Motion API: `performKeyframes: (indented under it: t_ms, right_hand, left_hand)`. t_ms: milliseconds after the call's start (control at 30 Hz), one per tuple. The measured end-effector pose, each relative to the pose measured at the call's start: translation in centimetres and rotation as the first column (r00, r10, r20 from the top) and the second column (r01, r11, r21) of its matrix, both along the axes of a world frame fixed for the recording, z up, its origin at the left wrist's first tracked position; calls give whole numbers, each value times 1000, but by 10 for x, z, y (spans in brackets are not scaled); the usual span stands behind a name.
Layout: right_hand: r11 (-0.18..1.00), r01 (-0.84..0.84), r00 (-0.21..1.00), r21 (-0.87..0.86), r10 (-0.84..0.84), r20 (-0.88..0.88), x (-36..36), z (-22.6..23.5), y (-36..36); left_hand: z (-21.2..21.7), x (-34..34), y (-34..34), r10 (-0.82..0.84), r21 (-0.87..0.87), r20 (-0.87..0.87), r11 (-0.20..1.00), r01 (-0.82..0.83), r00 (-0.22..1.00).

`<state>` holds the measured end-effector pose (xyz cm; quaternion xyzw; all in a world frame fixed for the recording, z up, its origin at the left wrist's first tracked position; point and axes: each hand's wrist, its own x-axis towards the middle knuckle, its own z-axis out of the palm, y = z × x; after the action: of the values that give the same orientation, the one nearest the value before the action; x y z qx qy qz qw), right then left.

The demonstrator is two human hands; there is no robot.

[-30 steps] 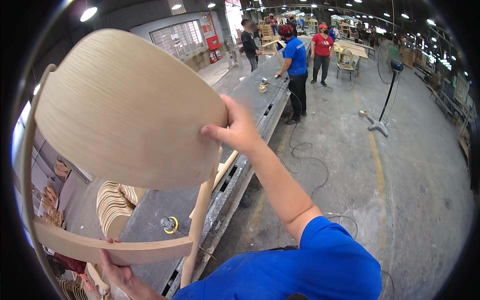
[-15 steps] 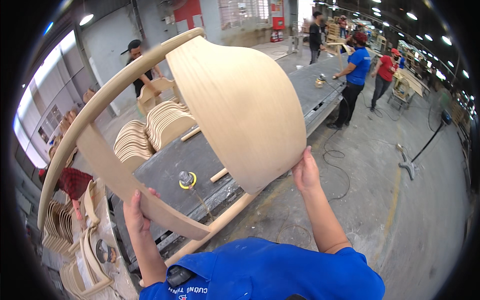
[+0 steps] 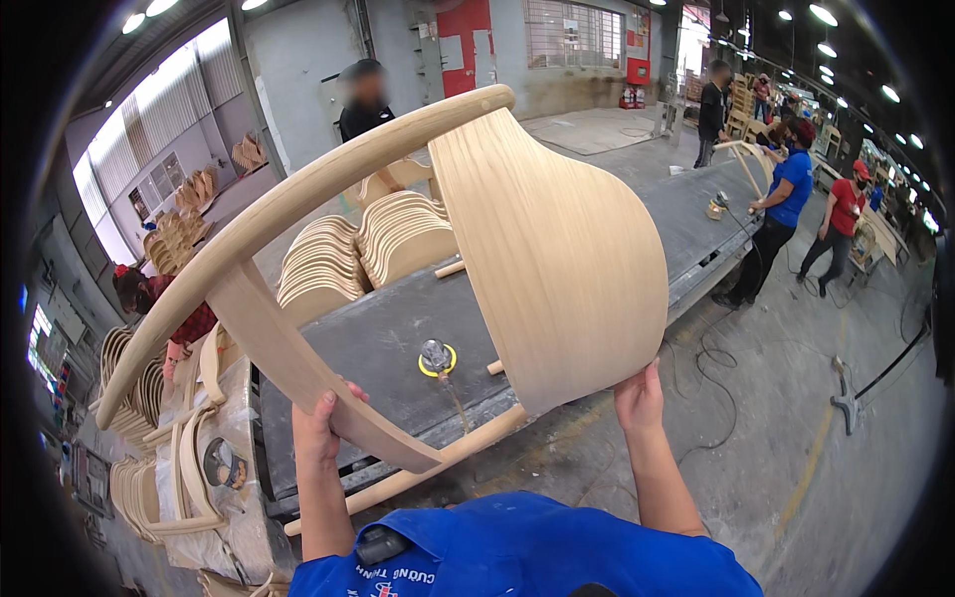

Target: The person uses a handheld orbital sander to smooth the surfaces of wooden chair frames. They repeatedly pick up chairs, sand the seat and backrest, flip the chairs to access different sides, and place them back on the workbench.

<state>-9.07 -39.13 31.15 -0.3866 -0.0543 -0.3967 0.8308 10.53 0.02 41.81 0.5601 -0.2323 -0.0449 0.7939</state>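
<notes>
A pale, unpainted wooden chair back frame (image 3: 298,209) is held up tilted in front of me, over the near edge of the table. It has two long round posts, a wide curved backrest panel (image 3: 562,269) and a narrower curved crossrail (image 3: 284,353). My left hand (image 3: 323,423) is closed round the crossrail near its lower end, with the thumb on the near face. My right hand (image 3: 640,396) grips the lower right edge of the backrest panel; some of its fingers are hidden behind the wood.
A disc sander (image 3: 436,356) with a yellow rim lies on the long grey worktable (image 3: 338,333). Behind it stand stacked curved panels (image 3: 403,239). Curved wooden parts (image 3: 194,468) cover a side table at left. Co-workers stand around; a cable (image 3: 731,398) trails across the floor at right.
The view has swung, so the table, sander and co-workers sit further right in the picture. Both hands keep the same hold on the chair back frame.
</notes>
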Motion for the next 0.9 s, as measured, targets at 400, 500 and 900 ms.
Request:
performKeyframes:
  t_ms: [400, 500, 900]
  right_hand:
    - [991, 107, 945, -86, -128, -301, 144, 45, 106]
    - [978, 109, 923, -179, -167, -347, 176, 58, 129]
    - [974, 108, 805, -198, -202, -558, 259, 74, 159]
  left_hand:
    - [-31, 175, 95, 5, 3, -277, 1000, -4, 961]
    - [-42, 223, 113, -12, -5, -369, 1000, 11, 929]
    - [-92, 326, 127, -13, 11, -575, 1000, 24, 818]
